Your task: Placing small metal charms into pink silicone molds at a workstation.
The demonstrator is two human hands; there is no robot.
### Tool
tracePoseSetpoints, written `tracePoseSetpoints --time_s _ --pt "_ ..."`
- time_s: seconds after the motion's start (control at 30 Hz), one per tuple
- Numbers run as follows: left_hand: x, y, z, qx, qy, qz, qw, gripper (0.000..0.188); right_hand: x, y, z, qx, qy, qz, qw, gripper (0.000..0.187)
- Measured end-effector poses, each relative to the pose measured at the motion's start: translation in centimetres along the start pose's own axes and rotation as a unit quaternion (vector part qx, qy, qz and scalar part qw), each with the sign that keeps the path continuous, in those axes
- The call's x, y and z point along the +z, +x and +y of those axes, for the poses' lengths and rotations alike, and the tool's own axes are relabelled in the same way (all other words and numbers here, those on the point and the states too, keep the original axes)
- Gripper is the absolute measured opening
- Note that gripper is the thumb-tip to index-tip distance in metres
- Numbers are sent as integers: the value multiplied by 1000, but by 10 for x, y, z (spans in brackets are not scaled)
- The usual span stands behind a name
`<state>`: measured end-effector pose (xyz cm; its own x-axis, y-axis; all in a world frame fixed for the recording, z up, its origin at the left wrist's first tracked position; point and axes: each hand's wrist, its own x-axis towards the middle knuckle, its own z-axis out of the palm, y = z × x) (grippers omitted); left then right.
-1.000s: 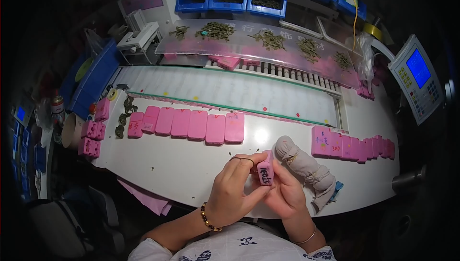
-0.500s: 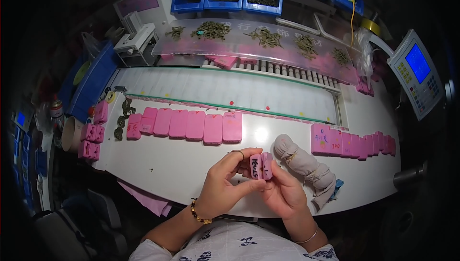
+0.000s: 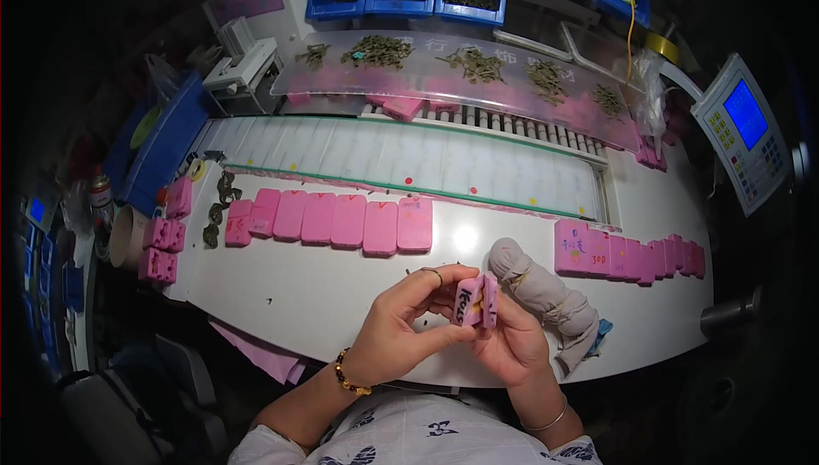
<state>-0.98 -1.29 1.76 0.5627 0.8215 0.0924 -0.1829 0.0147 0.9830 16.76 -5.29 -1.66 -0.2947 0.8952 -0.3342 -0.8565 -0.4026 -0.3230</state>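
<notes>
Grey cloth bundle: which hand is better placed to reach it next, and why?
Right hand, probably: it is nearer the cloth bundle; the left hand lies farther off. Both hold the pink block.

White surface, bearing: seven pink blocks in a row, left of centre; dark pieces beside that row's left end; one tied cloth roll, right of centre; further pink blocks in a row, right.
</notes>
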Motion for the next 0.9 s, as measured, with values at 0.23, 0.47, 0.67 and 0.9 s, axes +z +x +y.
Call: tracePoseSetpoints --time_s 0.23,0.47,0.67,0.9 --pt "0 -2 -2 -5 5 8 1000 60 -1 1 0 23 18 14 999 35" --pt "1 -2 -2 -2 18 5 1000 62 -8 1 1 34 36 -8 999 37" --pt "7 -4 3 17 70 31 997 62 8 -3 3 -73 -70 17 995 43" --pt "5 -4 3 -54 49 58 996 43 17 -15 -4 -303 -461 58 832 45"
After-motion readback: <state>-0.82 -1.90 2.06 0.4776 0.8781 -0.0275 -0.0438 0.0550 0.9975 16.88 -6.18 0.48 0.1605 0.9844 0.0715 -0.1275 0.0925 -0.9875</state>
